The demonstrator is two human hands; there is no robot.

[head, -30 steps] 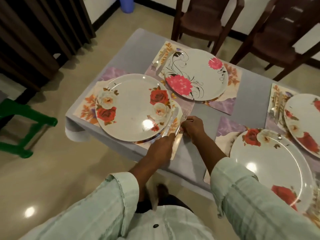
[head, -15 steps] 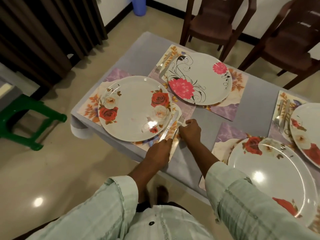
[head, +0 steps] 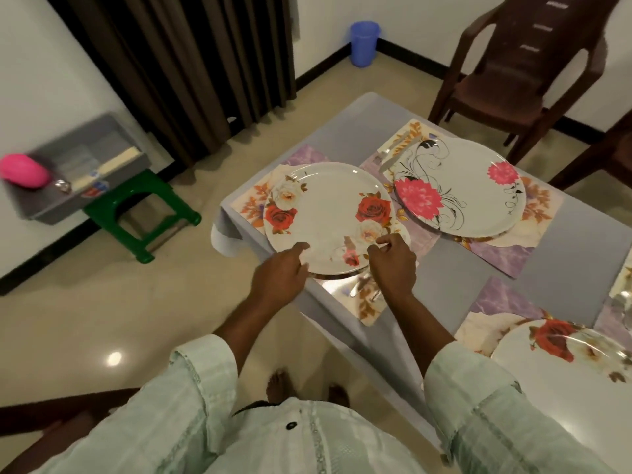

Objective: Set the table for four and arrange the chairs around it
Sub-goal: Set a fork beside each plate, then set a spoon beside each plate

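A white plate with red roses [head: 325,213] sits over a floral placemat [head: 369,302] at the near left corner of the grey table [head: 564,241]. My left hand [head: 280,277] grips its near rim, thumb on top. My right hand [head: 393,265] grips the near right rim with curled fingers. The plate's near edge casts a shadow on the mat, as if slightly raised. A knife and fork [head: 362,290] lie on the mat just below the rim, partly hidden by my right hand. A pink-flowered plate [head: 458,186] with cutlery [head: 393,152] beside it lies further back. A third rose plate [head: 564,364] is at the near right.
Two brown chairs stand beyond the table, one [head: 506,83] at the back and one [head: 602,152] at the right edge. A green stool [head: 143,213] at the left carries a grey tray [head: 78,165] with a pink item [head: 24,171]. A blue bin [head: 364,42] stands by the wall.
Both hands left the knife and fork on the mat and moved onto the rose plate's near rim. The camera view has lifted and turned left.
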